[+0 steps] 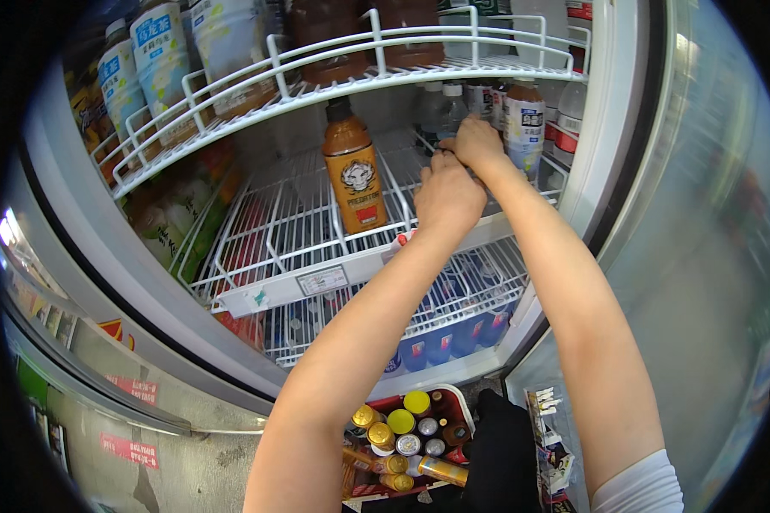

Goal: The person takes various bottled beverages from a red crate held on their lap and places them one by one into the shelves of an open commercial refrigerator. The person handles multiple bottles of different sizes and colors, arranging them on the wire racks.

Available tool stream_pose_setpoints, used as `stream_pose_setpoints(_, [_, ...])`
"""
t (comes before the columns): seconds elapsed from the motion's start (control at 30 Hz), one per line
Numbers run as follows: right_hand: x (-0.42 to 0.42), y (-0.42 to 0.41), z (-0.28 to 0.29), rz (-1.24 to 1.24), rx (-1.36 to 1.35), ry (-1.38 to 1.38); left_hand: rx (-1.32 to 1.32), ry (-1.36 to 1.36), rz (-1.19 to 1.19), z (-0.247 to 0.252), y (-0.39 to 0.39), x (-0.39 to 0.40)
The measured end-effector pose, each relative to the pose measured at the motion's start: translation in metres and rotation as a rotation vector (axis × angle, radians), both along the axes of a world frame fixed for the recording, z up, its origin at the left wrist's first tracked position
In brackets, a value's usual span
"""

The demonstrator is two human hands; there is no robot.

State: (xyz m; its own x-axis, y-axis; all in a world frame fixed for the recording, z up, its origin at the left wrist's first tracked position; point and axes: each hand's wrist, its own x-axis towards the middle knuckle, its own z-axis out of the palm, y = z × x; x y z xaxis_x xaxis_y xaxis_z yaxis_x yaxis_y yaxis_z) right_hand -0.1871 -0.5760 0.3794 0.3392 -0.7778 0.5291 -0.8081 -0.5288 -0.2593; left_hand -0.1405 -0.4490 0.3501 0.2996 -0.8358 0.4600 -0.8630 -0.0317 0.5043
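Observation:
Both my hands reach over the middle wire shelf [289, 192] of an open drinks fridge. My left hand [449, 195] is at the shelf's right half, fingers pointing inward. Just beyond it, my right hand [479, 141] has its fingers bent near a clear plastic bottle [453, 109] with a white cap. Whatever lies under the fingers is hidden by the hands. To the left of them an orange bottle [356, 173] with a black cap and an animal-head print stands upright. Right of my right hand stands a tea bottle [524, 125] with a white and blue label.
Above, a railed wire shelf [378, 70] carries large bottles. A lower shelf [468, 295] sits over blue packs [452, 343]. On the floor, a red basket [465, 401] holds several cans and bottles. The glass door [699, 256] stands open at right.

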Motion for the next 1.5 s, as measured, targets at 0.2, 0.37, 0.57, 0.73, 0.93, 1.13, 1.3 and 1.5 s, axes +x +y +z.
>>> stream_pose_setpoints(0.2, [-0.014,-0.024,-0.009,0.018,-0.002,-0.005,-0.120,0.039,-0.025,-0.004,-0.003,-0.006])
stream_pose_setpoints(0.37, [-0.017,0.023,0.009,0.029,0.154,-0.072,-0.207,-0.067,-0.035,-0.008,-0.004,0.007])
stream_pose_setpoints(0.57, [-0.050,0.096,-0.012,0.229,0.118,-0.636,-0.158,-0.112,-0.173,0.008,0.054,0.008])
stream_pose_setpoints(0.73, [-0.067,0.228,-0.046,0.461,0.029,-0.904,-0.241,-0.230,-0.288,-0.001,0.173,0.034])
stream_pose_setpoints(0.93, [-0.051,0.338,-0.140,0.559,0.559,-0.873,0.146,0.204,-0.240,-0.059,0.332,0.072])
stream_pose_setpoints(1.13, [-0.033,0.387,-0.236,0.614,0.829,-0.708,0.357,0.655,-0.044,-0.192,0.418,0.111])
stream_pose_setpoints(1.3, [-0.031,0.399,-0.281,0.619,1.038,-0.584,0.348,0.981,0.059,-0.268,0.450,0.111])
stream_pose_setpoints(1.5, [-0.034,0.399,-0.313,0.583,1.135,-0.451,0.470,0.987,0.179,-0.334,0.467,0.104])
